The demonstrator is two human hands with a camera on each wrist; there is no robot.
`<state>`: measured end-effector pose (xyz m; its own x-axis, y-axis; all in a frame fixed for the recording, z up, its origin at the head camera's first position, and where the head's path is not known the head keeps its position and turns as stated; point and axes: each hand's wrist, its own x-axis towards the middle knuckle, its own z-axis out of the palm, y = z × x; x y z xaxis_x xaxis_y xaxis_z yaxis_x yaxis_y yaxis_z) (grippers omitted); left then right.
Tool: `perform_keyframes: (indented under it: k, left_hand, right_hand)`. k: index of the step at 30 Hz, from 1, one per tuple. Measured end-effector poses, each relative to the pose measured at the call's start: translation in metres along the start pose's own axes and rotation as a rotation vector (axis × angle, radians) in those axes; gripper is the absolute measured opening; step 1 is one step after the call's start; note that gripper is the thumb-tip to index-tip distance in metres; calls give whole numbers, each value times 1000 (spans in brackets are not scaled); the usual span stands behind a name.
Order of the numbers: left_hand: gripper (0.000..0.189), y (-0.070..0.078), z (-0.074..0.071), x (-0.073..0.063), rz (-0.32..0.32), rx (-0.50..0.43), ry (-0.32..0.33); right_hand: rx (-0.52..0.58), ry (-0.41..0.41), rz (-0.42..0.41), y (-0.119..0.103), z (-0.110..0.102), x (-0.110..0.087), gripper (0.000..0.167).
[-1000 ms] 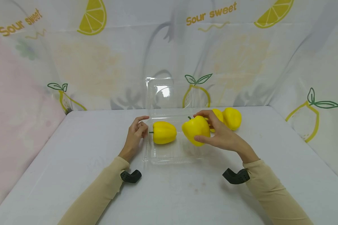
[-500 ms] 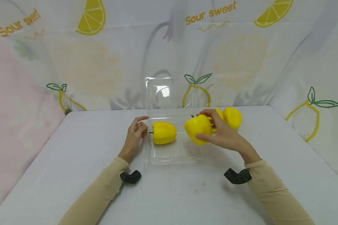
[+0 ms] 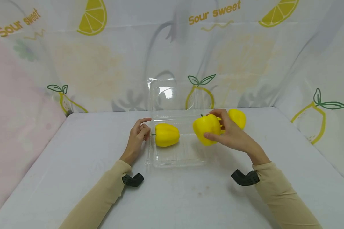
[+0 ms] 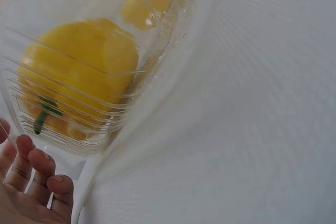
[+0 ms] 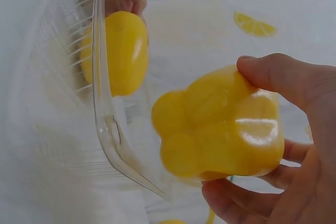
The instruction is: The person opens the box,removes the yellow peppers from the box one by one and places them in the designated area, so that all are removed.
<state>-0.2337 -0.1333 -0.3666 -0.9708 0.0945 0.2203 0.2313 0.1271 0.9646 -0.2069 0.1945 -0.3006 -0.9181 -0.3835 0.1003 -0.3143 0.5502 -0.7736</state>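
Observation:
A yellow bell pepper (image 3: 207,129) is gripped between the thumb and fingers of my right hand (image 3: 230,135). It is over the right side of a clear plastic clamshell box (image 3: 176,157), its green stem upward in the head view and its lobed bottom showing in the right wrist view. Inside the box's left half, another yellow bell pepper (image 3: 167,135) lies on its side, stem to the left. My left hand (image 3: 137,136) is at the box's left wall, fingers loosely bent, fingertips (image 4: 39,156) close to the ribbed plastic; contact is hard to tell.
The box's clear lid (image 3: 167,95) stands raised at the back. Beyond my right hand lies a yellow bell pepper (image 3: 237,118), with more yellow partly hidden behind the fingers. A white cloth covers the table (image 3: 175,200), and printed fabric hangs behind it.
My right hand has carried its bell pepper a little right and slightly up, covering more of the yellow behind it. My left hand and the pepper in the box have stayed put.

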Motion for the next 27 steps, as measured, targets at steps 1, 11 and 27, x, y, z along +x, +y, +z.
perform_keyframes:
  k: [1, 11, 27]
  left_hand:
    - [36, 0, 0, 0, 1, 2, -1]
    - [35, 0, -1, 0, 10, 8, 2]
    - [35, 1, 0, 0, 10, -14, 5]
  right_hand:
    - [-4, 3, -3, 0, -1, 0, 74]
    - [-18, 17, -8, 3, -7, 0, 73]
    - [-32, -16, 47, 7, -18, -5, 66]
